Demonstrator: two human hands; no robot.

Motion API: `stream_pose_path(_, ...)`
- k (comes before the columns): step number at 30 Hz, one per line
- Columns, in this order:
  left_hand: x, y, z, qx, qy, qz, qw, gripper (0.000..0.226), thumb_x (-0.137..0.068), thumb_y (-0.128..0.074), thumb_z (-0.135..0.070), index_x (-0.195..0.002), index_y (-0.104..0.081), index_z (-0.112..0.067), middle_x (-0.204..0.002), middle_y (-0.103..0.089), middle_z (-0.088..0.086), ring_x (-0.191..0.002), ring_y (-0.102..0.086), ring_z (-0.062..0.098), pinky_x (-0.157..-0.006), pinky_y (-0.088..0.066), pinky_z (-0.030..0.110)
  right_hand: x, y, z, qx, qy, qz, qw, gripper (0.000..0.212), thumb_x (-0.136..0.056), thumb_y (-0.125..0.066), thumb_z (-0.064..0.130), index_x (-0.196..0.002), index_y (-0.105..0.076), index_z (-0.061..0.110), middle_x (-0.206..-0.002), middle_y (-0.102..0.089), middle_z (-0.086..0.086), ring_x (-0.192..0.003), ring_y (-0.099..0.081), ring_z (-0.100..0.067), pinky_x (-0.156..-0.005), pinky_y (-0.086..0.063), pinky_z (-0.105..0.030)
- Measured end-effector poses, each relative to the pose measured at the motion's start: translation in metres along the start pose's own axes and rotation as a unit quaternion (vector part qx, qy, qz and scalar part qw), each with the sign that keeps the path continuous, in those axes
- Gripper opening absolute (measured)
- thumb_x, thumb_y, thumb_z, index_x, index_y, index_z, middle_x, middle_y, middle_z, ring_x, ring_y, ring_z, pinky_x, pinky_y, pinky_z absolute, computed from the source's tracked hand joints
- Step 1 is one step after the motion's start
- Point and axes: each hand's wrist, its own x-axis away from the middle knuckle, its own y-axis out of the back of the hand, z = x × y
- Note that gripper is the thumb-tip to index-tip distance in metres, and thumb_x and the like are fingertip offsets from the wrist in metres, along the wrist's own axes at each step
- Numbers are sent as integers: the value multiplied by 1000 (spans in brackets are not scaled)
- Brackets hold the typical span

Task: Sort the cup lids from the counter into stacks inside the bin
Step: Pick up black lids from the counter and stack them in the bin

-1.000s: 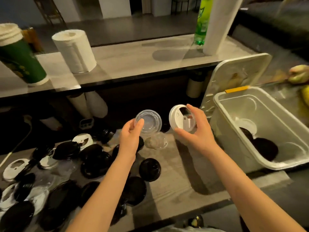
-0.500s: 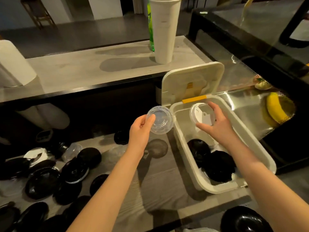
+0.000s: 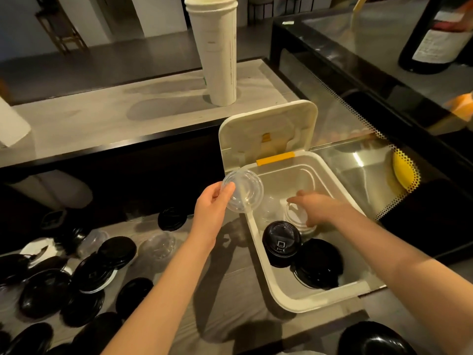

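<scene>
My right hand (image 3: 314,208) was down in the bin (image 3: 258,242), fingers curled over the white lid (image 3: 297,216), with the black lids (image 3: 281,242) just nearer me than my fingertips. I judged it best to lower the lid flat and centred, then release. My left hand (image 3: 212,208) pinched the clear lid (image 3: 243,190) by its edge above the bin's rim.

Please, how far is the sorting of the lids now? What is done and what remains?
Done: two black lid stacks stand in the bin. In hand: the right hand holds a white lid low in the bin, beside the black ones; the left hand holds a clear lid over the bin's rim. Left: many black lids and some clear lids lie on the counter.
</scene>
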Motion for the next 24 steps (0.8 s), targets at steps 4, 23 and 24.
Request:
stream_pose_path(4, 2, -3, 3, -6, 1, 2, 1000, 36, -92, -52, -35, -122, -58, -15, -113, -62, -3, -100, -56, 5, -73, -40, 16, 1, -13, -1, -25, 11, 18, 999, 88, -73, -75, 9, -146, -30, 25, -143, -37, -2, -126, -45, -23, -98, -41, -25)
stream_pose_path(23, -16, -37, -5, -103, 9, 26, 994, 56, -81, -56, -59, -115, -63, -13, -109, -65, 4, -97, -61, 15, -76, -47, 25, 63, 42, 17, -519, 131, -188, 823, 79, -75, -78, 23, -131, -32, 55, -138, -41, 17, -122, -46, -2, -98, -42, -26)
stream_pose_path(24, -16, -41, -5, -104, 15, 32, 994, 59, -80, -57, -60, -115, -62, -13, -109, -66, 8, -96, -62, 18, -76, -48, 26, 67, 43, 20, -510, 145, -161, 832, 86, -72, -80, 23, -133, -30, 56, -137, -38, 22, -122, -43, 1, -98, -41, -24)
